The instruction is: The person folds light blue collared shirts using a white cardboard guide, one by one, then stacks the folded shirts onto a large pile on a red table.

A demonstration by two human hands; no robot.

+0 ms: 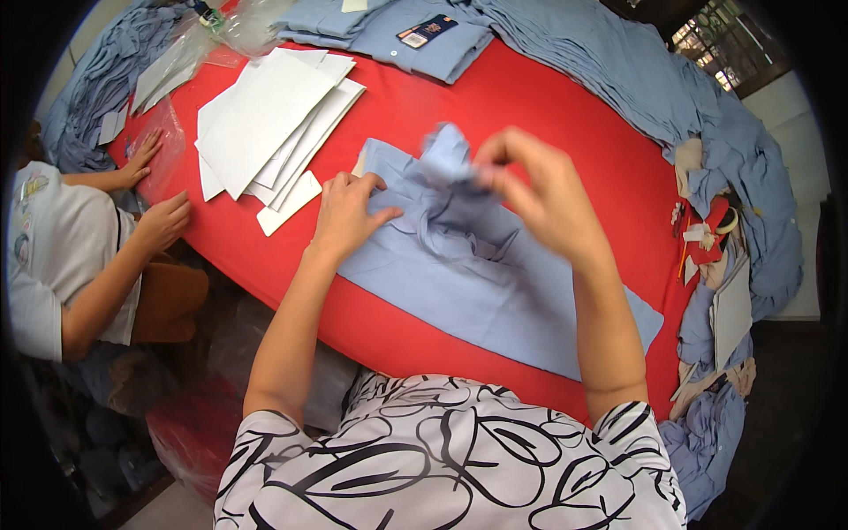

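Note:
A light blue shirt (495, 305) lies partly folded on the red-covered table, its middle rumpled. My left hand (347, 212) rests on the shirt's left end, thumb spread from the fingers, pressing the cloth without gripping it. Above the far side of the garment, my right hand (541, 187) pinches a raised piece of the same blue cloth between thumb and fingers. That raised piece is blurred, so I cannot tell whether it is a cuff or a collar.
White card sheets (265, 119) are fanned out at the left, beside a small white card (290, 203). Folded blue shirts (420, 44), one with a dark tag, sit at the far edge. More blue garments (609, 75) line the right. Another person's hands (163, 221) rest at the table's left.

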